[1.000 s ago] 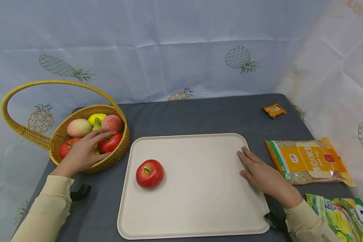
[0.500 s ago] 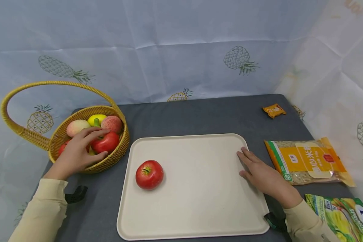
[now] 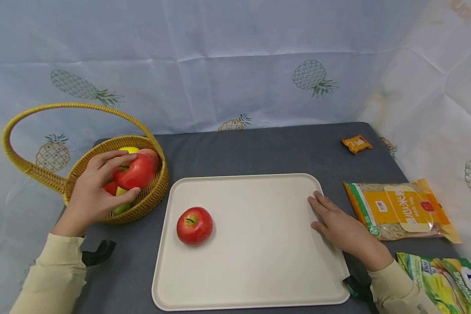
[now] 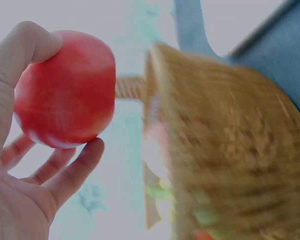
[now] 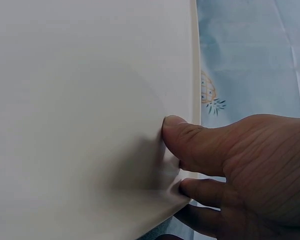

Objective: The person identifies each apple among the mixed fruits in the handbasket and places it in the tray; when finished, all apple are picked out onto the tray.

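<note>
My left hand point(image 3: 88, 189) grips a red apple point(image 3: 138, 172) between thumb and fingers, lifted over the woven basket point(image 3: 160, 192). In the left wrist view, that apple point(image 4: 72, 95) appears beside the basket's wall point(image 4: 230, 140), with the thumb on one side and fingertips on the other. Other fruit in the basket includes a yellow one point(image 3: 129, 149) and a peach point(image 3: 151, 156), partly hidden by hand and apple. On the left part of the cream tray point(image 3: 259, 244) sits another red apple point(image 3: 194, 226). My right hand point(image 3: 339, 226) rests on the tray's right edge, fingers extended.
At the right lie an orange-and-clear bag of grain point(image 3: 400, 211) and a green-yellow packet point(image 3: 443, 279). A small orange wrapped snack point(image 3: 356, 143) is at the back right. The basket's tall handle point(image 3: 74, 106) arches up; patterned cloth point(image 3: 235, 78) hangs behind the table.
My left hand has taken hold of the red apple and raised it from among the other fruit in the basket. The right hand and tray have stayed in place.
</note>
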`<state>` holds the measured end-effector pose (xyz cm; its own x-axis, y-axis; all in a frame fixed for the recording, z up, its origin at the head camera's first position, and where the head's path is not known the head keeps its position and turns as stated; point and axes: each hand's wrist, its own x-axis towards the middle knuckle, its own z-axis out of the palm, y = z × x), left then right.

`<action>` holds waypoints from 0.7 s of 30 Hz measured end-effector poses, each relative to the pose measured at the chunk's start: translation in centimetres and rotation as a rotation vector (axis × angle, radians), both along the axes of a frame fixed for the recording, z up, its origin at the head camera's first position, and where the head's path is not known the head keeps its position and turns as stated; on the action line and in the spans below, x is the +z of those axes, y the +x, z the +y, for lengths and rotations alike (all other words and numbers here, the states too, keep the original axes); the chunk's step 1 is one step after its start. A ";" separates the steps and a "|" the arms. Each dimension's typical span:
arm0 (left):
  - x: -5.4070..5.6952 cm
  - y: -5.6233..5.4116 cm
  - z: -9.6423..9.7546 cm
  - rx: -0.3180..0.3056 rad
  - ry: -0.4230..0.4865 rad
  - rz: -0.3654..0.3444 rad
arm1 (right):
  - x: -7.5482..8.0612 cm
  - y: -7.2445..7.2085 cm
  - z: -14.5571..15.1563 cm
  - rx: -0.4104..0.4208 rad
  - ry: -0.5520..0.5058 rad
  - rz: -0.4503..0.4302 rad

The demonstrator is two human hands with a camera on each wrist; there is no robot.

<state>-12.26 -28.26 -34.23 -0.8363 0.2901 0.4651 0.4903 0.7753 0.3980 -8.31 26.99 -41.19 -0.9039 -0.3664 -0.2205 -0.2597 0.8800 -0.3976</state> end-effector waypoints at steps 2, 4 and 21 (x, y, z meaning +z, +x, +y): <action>0.6 0.1 1.0 -0.042 0.008 0.025 | -0.1 0.0 0.0 0.003 0.000 0.005; 1.2 0.1 2.1 -0.100 0.022 0.048 | -0.1 0.1 0.1 0.003 0.002 0.006; 0.7 0.6 13.2 -0.543 0.027 -0.062 | -0.2 -0.1 0.3 0.008 0.005 0.002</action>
